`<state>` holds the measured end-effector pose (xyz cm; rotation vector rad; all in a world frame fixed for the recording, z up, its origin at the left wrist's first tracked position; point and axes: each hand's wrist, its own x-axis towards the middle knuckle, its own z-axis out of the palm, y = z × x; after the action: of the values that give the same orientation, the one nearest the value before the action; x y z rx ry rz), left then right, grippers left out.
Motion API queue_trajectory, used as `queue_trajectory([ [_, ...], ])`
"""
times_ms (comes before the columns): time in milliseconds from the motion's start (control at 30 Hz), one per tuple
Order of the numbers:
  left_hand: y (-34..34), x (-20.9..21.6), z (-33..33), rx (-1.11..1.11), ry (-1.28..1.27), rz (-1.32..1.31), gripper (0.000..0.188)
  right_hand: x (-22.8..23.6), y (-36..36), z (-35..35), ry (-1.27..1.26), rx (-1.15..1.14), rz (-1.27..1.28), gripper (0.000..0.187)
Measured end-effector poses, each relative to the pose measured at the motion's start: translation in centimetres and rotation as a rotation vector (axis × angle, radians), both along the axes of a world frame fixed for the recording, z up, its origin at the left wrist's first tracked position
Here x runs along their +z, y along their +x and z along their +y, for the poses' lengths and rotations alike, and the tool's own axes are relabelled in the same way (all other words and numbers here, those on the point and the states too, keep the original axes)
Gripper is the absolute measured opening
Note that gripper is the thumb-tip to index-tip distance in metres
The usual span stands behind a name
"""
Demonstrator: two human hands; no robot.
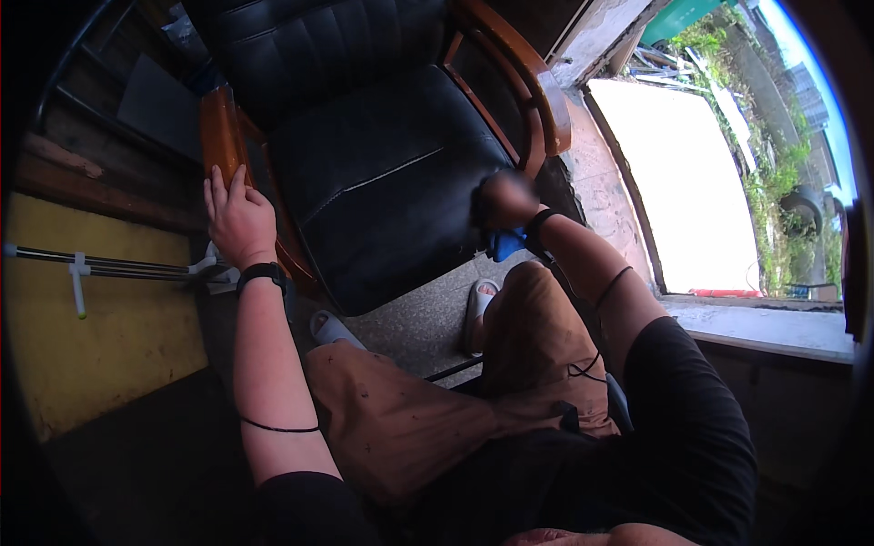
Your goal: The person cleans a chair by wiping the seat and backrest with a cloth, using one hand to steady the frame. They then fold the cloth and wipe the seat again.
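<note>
In front of me stands a chair with a black padded seat (382,164), a black backrest (319,45) and brown wooden armrests. My left hand (241,218) lies on the front end of the left armrest (218,132), fingers stretched out along the wood. At the seat's right front corner is my right hand (508,200), closed and blurred. A blue, cloth-like piece (505,244) shows just under it and seems held in it. Something dark beside its fingers cannot be made out. The right armrest (523,68) curves above this hand.
A yellow panel (100,309) and a thin metal rack (118,264) stand to the left. On the right, a bright opening has a pale sill (765,328), with plants and a tyre (803,211) outside. My sandalled feet rest on the speckled floor (414,314).
</note>
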<state>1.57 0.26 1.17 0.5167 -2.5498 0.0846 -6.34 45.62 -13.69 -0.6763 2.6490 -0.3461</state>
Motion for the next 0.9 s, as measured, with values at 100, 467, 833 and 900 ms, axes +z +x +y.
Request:
queue_trajectory([
  [100, 0.2, 0.1, 0.0, 0.020, 0.000, -0.015, 0.033, 0.1, 0.0, -0.4, 0.053, -0.039, -0.047, 0.070],
  [467, 0.1, -0.1, -0.3, 0.008, 0.001, -0.009, 0.033, 0.6, -0.1, -0.1, -0.004, -0.012, -0.043, 0.071],
  [833, 0.3, 0.1, -0.3, 0.007, 0.002, -0.011, 0.033, 0.0, -0.6, 0.5, -0.158, -0.149, -0.090, 0.072],
  [900, 0.1, 0.1, 0.0, 0.003, 0.004, -0.010, 0.032, -0.8, -1.1, 2.4, -0.278, -0.259, -0.127, 0.072],
])
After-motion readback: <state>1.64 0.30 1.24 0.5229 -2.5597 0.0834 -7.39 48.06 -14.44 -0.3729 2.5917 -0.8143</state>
